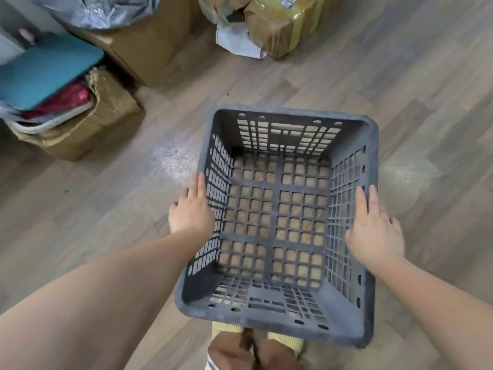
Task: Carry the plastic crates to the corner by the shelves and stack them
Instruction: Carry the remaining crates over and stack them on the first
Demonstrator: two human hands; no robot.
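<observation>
Grip: both hands flat and open against the crate [277,217], none of the fingers curled under the rim yet. Left hand [193,209] lies on the outside of the left wall, fingertips at the rim; right hand [373,231] rests over the right rim, fingers pointing far. Crate is dark grey, lattice-sided, empty, open side up, and sits between the hands on the wooden floor [400,89], its near edge just by the feet. Whether it is lifted clear of the floor, cannot tell. Judgement: the step is taking hold for the carry. To do it well, hook fingers under both rims at matching points mid-wall, so the load stays level, then lift straight. Boxes [112,116] and bags crowd the far left; keep the path right of them. No shelves or second crate in view.
</observation>
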